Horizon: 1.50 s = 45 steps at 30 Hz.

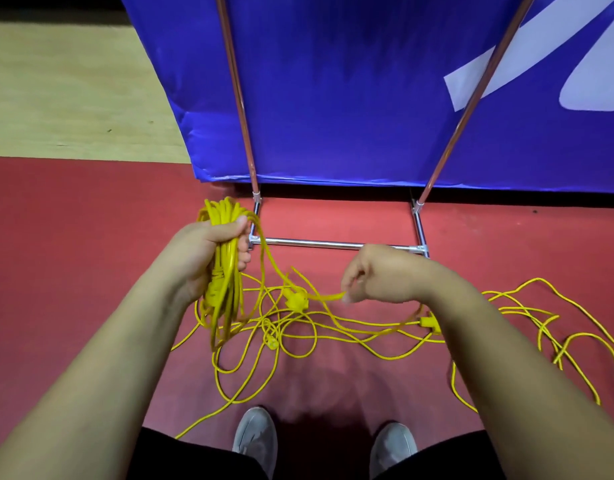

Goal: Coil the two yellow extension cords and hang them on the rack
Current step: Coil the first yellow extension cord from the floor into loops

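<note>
My left hand (212,251) grips a bundle of yellow cord loops (226,271) that hang down from the fist. One strand runs from the top of the bundle across to my right hand (378,275), which pinches it between fingertips. A yellow plug (296,300) dangles on that strand between the hands. More yellow cord (368,337) lies loose and tangled on the red floor, with another plug (430,323) beside my right forearm. The metal rack (333,243) stands just beyond my hands, its base bar on the floor and two uprights rising.
A blue banner (350,98) stands behind the rack's uprights. Pale wooden floor (73,98) lies at the far left beyond the red floor. My two grey shoes (255,434) are at the bottom, with cord loops in front of them and spreading right.
</note>
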### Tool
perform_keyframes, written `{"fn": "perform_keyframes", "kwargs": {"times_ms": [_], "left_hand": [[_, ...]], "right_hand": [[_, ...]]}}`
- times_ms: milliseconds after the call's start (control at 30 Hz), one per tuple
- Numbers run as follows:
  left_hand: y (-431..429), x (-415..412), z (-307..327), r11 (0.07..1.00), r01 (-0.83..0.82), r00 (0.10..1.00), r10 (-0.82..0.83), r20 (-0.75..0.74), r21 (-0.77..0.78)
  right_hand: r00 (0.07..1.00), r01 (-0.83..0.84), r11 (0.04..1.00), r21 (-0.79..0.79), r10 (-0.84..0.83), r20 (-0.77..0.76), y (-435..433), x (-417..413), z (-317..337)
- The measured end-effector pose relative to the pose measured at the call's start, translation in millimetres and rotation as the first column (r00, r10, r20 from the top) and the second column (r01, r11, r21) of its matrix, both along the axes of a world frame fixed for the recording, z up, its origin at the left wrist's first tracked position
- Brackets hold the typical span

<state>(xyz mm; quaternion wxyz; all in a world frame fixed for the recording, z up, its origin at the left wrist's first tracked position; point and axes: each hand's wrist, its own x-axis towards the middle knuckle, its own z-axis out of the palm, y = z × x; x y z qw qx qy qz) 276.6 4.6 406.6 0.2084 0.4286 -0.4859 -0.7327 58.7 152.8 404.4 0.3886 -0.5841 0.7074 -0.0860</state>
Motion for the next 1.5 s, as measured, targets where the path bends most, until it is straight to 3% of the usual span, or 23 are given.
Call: {"fn": "perform_keyframes", "kwargs": {"times_ms": [100,167,233,333,433,500,667,800,867,933,1067,1200,1300,1500], "left_hand": [[18.5,-2.5,3.8,0.99,0.097,0.995,-0.101,0.026,0.107],[32.7,-6.5,6.9,0.953,0.241,0.97,-0.241,-0.025,0.182],[40.2,-8.6,9.9,0.912,0.356,0.935,-0.346,-0.082,0.203],[38.5,-10.8,12.2,0.85,0.455,0.88,-0.386,-0.275,0.264],[33.4,-11.8,15.0,0.821,0.452,0.86,-0.298,-0.415,0.349],[30.6,-10.9,18.0,0.839,0.405,0.882,-0.254,-0.397,0.364],[29.3,-12.5,17.6,0.895,0.29,0.953,-0.239,-0.186,0.339],[20.7,-5.5,10.7,0.908,0.264,0.964,-0.239,-0.116,0.326],[13.4,-0.5,7.9,0.915,0.229,0.973,-0.21,-0.093,0.331],[10.3,3.3,5.7,0.916,0.203,0.979,-0.195,-0.059,0.345],[16.9,3.5,9.8,0.885,0.292,0.956,-0.271,-0.107,0.363],[19.8,0.9,11.3,0.877,0.28,0.958,-0.227,-0.177,0.391],[23.9,-3.9,10.3,0.872,0.293,0.955,-0.243,-0.172,0.392],[41.0,-15.3,7.0,0.845,0.391,0.916,-0.396,-0.066,0.365]], "right_hand": [[0.937,-0.074,0.997,0.012,0.065,0.344,9.9,18.0,36.9],[0.872,0.053,0.99,-0.127,0.016,0.489,9.3,21.1,39.1],[0.804,0.28,0.925,-0.255,-0.081,0.59,2.8,19.1,29.4],[0.759,0.485,0.82,-0.304,-0.223,0.612,-3.1,5.5,8.8],[0.834,0.431,0.869,-0.245,-0.279,0.476,7.1,-19.1,-19.5],[0.857,0.401,0.898,-0.179,-0.299,0.42,17.6,-33.5,-39.4],[0.572,0.614,0.778,-0.132,-0.325,0.753,17.0,-44.7,-45.3],[0.515,0.644,0.736,-0.21,-0.213,0.831,7.8,-40.2,-26.5],[0.535,0.659,0.716,-0.232,-0.229,0.813,5.8,-39.5,-24.0],[0.613,0.659,0.701,-0.271,-0.292,0.734,3.9,-37.6,-24.3],[0.731,0.568,0.768,-0.295,-0.307,0.609,3.3,-28.3,-26.2],[0.677,0.596,0.764,-0.248,-0.311,0.667,3.6,-31.6,-23.3],[0.706,0.562,0.785,-0.259,-0.293,0.644,5.7,-30.5,-22.7],[0.905,0.235,0.88,-0.412,-0.043,0.424,-3.5,14.8,5.3]]}}
